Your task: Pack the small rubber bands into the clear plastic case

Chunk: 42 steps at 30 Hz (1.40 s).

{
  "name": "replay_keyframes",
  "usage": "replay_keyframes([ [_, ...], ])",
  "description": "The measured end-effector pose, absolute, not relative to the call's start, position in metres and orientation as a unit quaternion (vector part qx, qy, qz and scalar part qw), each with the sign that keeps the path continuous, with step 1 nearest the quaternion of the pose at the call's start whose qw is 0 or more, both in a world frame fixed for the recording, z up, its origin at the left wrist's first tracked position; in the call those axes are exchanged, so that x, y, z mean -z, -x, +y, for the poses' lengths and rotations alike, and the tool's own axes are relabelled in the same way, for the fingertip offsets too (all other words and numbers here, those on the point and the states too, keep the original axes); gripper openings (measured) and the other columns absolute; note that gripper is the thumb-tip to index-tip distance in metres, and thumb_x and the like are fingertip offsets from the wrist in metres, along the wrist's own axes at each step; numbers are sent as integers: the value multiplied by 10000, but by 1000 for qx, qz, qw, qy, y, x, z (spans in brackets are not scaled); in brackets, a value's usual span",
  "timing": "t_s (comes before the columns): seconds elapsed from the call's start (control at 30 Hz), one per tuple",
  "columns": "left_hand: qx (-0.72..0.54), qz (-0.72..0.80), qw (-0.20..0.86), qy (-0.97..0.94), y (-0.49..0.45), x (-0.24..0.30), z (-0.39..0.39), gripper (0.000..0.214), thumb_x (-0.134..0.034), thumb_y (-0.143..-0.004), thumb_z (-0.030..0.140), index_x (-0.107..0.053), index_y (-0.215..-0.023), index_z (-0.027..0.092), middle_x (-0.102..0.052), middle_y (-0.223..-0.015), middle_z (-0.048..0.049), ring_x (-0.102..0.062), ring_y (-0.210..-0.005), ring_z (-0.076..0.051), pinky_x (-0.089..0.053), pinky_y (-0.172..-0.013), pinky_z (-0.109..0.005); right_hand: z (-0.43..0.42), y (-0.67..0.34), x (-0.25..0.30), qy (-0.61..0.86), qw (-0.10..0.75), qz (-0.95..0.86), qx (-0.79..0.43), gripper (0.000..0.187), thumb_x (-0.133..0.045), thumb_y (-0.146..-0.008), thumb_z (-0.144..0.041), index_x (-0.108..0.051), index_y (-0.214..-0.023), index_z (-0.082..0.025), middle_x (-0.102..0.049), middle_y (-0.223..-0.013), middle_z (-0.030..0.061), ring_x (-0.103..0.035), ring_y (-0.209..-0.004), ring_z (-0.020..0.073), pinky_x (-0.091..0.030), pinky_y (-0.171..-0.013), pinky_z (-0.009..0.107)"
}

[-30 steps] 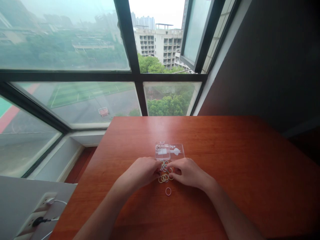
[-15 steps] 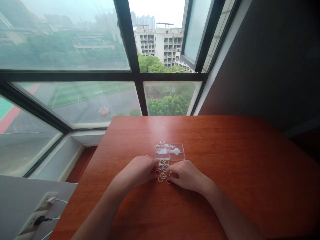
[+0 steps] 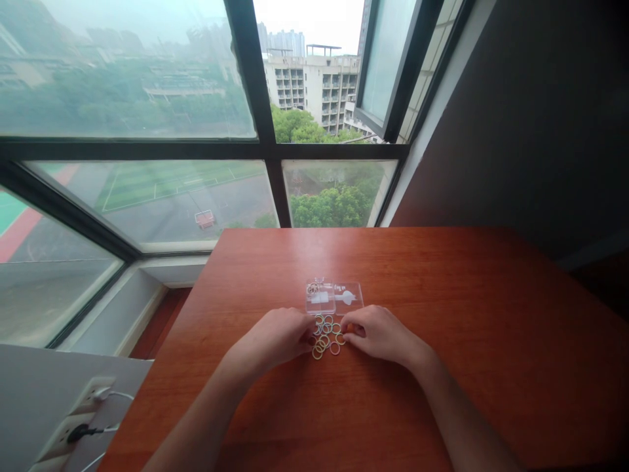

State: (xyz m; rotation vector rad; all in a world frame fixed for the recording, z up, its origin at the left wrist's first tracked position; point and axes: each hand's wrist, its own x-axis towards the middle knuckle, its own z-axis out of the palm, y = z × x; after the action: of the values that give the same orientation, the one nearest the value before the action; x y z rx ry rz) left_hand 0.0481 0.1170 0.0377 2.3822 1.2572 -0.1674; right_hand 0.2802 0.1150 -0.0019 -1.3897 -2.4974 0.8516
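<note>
Several small coloured rings (image 3: 325, 341), yellow, pale green, bluish and pink, lie loosely heaped on the table between my hands. From the left, my left hand (image 3: 289, 333) rests with curled fingers against the heap's edge; whatever its fingertips hold is hidden. My right hand (image 3: 376, 331) is on the other side, thumb and forefinger brought together at a ring (image 3: 341, 339) on the heap's right edge. A pink ring (image 3: 335, 348) lies at the near side. Just beyond is a clear plastic box (image 3: 320, 303) with some rings inside, its transparent lid (image 3: 351, 296) folded out to the right.
The reddish-brown wooden table (image 3: 442, 282) reaches to large windows with a dark frame (image 3: 319, 152). A grey wall stands at the right. Low on the left, wall sockets (image 3: 81, 419) hold a white plug and a black plug with cables.
My right hand has moved right and slightly away from me, and rings on that side now lie spread further right. My left hand has shifted slightly right.
</note>
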Motion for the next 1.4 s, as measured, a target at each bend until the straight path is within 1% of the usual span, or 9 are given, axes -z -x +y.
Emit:
replay_keyframes([
  [0.17, 60, 443, 215, -868, -51, -36, 116, 76, -550, -780, 178, -585, -714, 189, -640, -675, -17, -560, -565, -150, -269, -504, -239, 113, -273, 4, 459, 94, -837, -282, 110, -600, -837, -252, -700, -881, -250, -704, -773, -30, -603, -685, 114, -335, -616, 207],
  [0.3, 57, 443, 223, -867, -51, -37, 116, 68, -569, -781, 193, -583, -714, 191, -638, -676, -17, -570, -578, -156, -286, -510, -240, 112, -269, 6, 457, 102, -838, -279, 128, -577, -855, -251, -701, -885, -244, -714, -801, -16, -619, -715, 123, -359, -640, 208],
  [0.4, 42, 454, 219, -863, -47, -38, 118, 52, -557, -786, 187, -598, -755, 193, -652, -710, -21, -578, -594, -150, -309, -529, -237, 112, -270, 6, 462, 111, -836, -276, 142, -566, -860, -235, -703, -899, -239, -712, -804, -10, -612, -709, 121, -365, -646, 208],
  [0.57, 32, 472, 216, -854, -39, -37, 121, 103, -515, -804, 170, -606, -764, 197, -673, -737, -23, -588, -626, -145, -327, -555, -235, 111, -272, 5, 473, 132, -829, -269, 156, -559, -870, -252, -700, -936, -239, -710, -800, -10, -599, -682, 117, -358, -634, 209],
  [0.77, 17, 465, 214, -859, -39, -34, 121, 128, -502, -821, 163, -622, -798, 202, -688, -762, -32, -609, -656, -159, -358, -581, -236, 108, -270, 5, 437, 120, -844, -285, 142, -585, -853, -278, -709, -914, -244, -705, -776, -11, -603, -675, 118, -355, -628, 207],
  [0.93, 8, 442, 227, -868, -44, -34, 119, 137, -511, -845, 176, -644, -842, 204, -701, -823, -53, -630, -709, -175, -396, -619, -237, 108, -270, 3, 432, 106, -844, -298, 160, -584, -850, -266, -710, -948, -259, -707, -788, -14, -610, -687, 122, -361, -629, 204],
  [1.17, 16, 443, 215, -870, -45, -32, 119, 142, -509, -855, 202, -651, -862, 205, -692, -813, -48, -619, -691, -171, -382, -602, -238, 108, -269, 5, 432, 106, -847, -292, 157, -556, -823, -199, -701, -856, -250, -699, -755, -27, -586, -646, 109, -331, -597, 197],
  [1.4, 11, 430, 207, -879, -43, -29, 119, 147, -496, -846, 183, -638, -832, 216, -682, -767, -28, -598, -640, -159, -348, -566, -237, 108, -268, 6, 432, 109, -847, -291, 145, -551, -831, -210, -689, -849, -248, -692, -748, -32, -583, -646, 103, -324, -595, 191],
])
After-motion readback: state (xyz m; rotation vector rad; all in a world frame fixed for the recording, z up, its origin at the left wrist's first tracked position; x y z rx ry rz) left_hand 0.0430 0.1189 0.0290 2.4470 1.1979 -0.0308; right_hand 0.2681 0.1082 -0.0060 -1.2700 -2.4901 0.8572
